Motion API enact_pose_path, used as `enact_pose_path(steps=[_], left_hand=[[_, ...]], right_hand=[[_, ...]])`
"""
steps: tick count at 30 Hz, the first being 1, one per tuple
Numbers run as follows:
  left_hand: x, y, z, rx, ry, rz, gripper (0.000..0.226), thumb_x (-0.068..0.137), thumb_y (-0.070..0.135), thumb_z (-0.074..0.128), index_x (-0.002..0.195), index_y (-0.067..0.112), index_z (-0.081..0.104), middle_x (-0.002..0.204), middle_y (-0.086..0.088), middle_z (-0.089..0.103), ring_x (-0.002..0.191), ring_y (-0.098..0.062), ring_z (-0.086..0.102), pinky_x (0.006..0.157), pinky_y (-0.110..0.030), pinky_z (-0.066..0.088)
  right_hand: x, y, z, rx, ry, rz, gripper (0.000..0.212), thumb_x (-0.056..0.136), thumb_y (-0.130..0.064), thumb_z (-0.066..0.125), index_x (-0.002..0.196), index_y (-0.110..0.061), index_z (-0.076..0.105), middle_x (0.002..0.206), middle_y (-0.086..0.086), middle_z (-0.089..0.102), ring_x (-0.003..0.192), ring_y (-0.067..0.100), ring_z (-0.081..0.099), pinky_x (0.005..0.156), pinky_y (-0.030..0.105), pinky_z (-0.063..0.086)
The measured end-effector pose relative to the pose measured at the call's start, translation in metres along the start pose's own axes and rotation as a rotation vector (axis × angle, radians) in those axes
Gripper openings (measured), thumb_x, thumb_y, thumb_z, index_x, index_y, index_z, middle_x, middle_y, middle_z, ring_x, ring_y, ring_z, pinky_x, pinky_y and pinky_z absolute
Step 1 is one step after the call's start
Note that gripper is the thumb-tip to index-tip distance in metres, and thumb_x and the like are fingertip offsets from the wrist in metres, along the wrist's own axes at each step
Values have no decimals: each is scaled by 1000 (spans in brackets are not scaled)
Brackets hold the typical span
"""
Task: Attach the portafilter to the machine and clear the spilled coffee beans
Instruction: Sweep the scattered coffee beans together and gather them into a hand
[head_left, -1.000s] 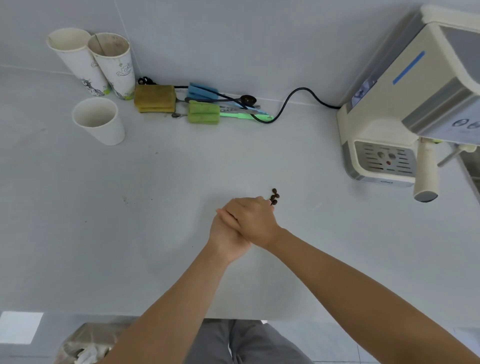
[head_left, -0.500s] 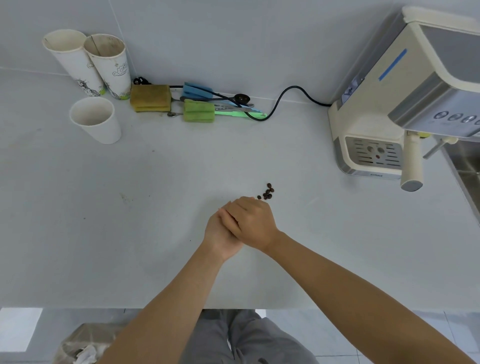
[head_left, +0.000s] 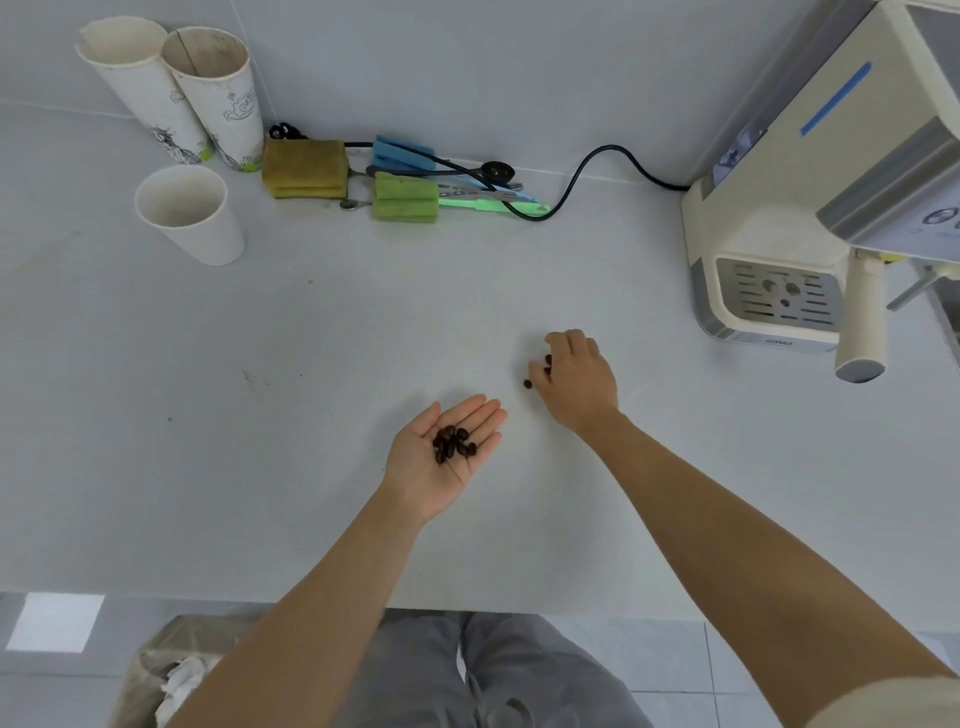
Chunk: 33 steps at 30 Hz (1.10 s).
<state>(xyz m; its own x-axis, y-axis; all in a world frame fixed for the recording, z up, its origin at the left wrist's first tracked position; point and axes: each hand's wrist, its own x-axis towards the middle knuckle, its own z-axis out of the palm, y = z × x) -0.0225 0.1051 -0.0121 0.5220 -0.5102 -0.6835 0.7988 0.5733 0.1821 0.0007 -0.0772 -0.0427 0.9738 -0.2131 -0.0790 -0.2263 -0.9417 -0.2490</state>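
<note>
- Coffee beans (head_left: 455, 446) lie in a small heap on the left hand (head_left: 441, 457), which half a second ago was clasped under the right and now rests palm up, fingers spread flat
- A few loose beans (head_left: 528, 384) remain on the counter (head_left: 311, 338); the right hand (head_left: 576, 382) has moved right onto them, fingers curled to gather
- Far right, the portafilter handle (head_left: 863, 322) already hangs from the machine (head_left: 769, 218), so only the clearing seems left

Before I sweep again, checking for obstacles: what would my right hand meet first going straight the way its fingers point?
Probably the small dark coffee beans under the right hand; beyond looks free.
</note>
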Motion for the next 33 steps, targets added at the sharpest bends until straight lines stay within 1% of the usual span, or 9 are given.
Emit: enact_pose_path(steps=[6,8,11,14,21,23,25,28,33], left_hand=[[-2,6,-8,-3,32,3,48,100,26,22,98,-6,59,122,-12,54,133,-32,40,98,-41,38],[0,6,-9,4,34,0,49,100,26,22,101,-7,59,123,-12,53,133,-32,39,98,-42,37],[4,7,-9,10,34,-9,49,100,26,22,108,-9,55,123,-12,53,134,-32,39,97,-42,38],[8,7,-5,24,28,-22,49,100,26,21,110,-10,53,123,-11,53,133,-32,40,95,-43,38],[14,4,1,48,11,-53,48,100,26,22,116,-10,48,126,-13,52,129,-30,44,97,-42,39],[16,3,2,55,8,-60,48,100,27,22,116,-10,48,126,-13,52,129,-30,44,97,-43,39],[17,2,2,52,12,-67,49,100,27,22,115,-11,48,124,-12,54,132,-31,41,97,-43,39],[18,2,2,56,16,-71,48,100,27,22,115,-12,48,122,-13,54,132,-31,42,97,-43,39],[20,2,1,53,25,-71,48,99,27,23,114,-11,48,122,-13,54,133,-32,40,98,-42,38]], right_hand=[[13,-4,20,-153,-8,31,45,92,-37,44,115,2,49,113,18,53,103,34,48,81,40,40],[16,-7,25,-138,90,-8,37,88,-29,50,98,5,57,94,21,59,87,36,56,67,39,43],[17,-6,30,-223,184,-76,32,77,-27,44,67,-1,59,59,12,59,51,28,57,41,23,39],[21,0,34,-234,222,-133,27,74,-19,43,56,-4,57,49,7,54,42,22,52,33,17,29],[20,-1,41,-298,392,-212,32,67,-9,57,38,-13,44,34,-2,41,28,13,35,37,12,12],[20,-1,42,-332,445,-222,34,55,-4,68,35,-13,42,32,-2,39,34,13,20,41,12,10],[21,-1,42,-343,474,-242,37,61,-9,65,33,-14,41,30,-2,38,42,13,15,43,13,10],[23,2,45,-324,498,-282,43,73,-19,54,32,-15,41,29,-3,37,32,13,19,42,12,11],[25,7,49,-305,455,-347,48,51,-18,87,32,-14,43,28,-2,40,20,14,35,38,7,18]])
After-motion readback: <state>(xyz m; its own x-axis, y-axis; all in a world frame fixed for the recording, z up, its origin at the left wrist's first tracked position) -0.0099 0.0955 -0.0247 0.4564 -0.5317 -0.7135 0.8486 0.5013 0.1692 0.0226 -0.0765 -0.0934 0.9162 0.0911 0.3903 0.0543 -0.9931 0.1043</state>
